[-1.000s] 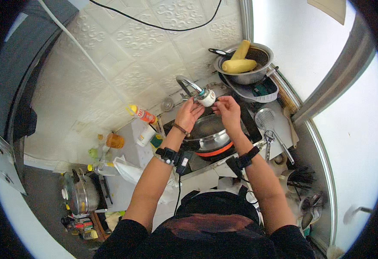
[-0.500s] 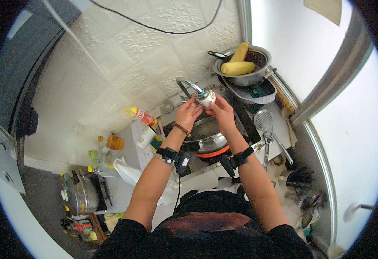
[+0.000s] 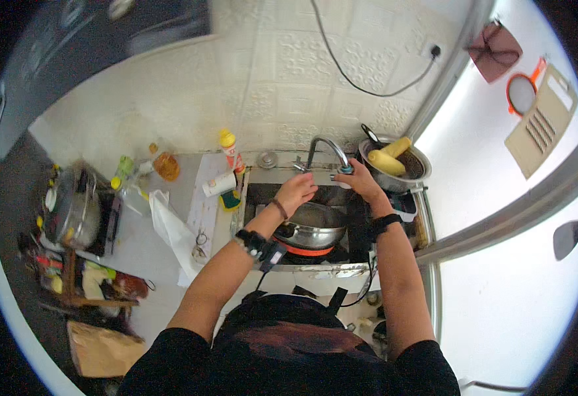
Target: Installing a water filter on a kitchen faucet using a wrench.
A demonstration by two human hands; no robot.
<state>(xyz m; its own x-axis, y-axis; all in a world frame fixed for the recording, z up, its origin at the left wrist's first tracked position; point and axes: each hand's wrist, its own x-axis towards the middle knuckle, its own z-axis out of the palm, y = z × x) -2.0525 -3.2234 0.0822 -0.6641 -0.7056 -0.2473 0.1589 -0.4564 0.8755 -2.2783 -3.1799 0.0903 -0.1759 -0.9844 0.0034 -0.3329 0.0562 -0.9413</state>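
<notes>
A chrome gooseneck faucet [image 3: 328,146] has a fitting [image 3: 345,177] with a teal band at its tip. My right hand [image 3: 361,177] grips that faucet fitting, covering much of it. My left hand [image 3: 300,191] is a little left of the spout, fingers loosely curved and apart, with nothing visible in them. Below both hands, a steel pan [image 3: 310,235] with an orange band [image 3: 305,251] sits in the dark sink [image 3: 259,193].
A basin [image 3: 417,171] with two yellow corn cobs [image 3: 384,163] stands right of the faucet. Left are a yellow-capped bottle [image 3: 231,150], white cylinder [image 3: 219,184], green sponge [image 3: 231,200], white bag [image 3: 170,234] and lidded pot [image 3: 71,208]. Utensils [image 3: 531,125] hang on the right.
The view has turned, showing more of the right wall and left counter. My right hand has closed round the faucet fitting; my left hand has moved slightly away from it.
</notes>
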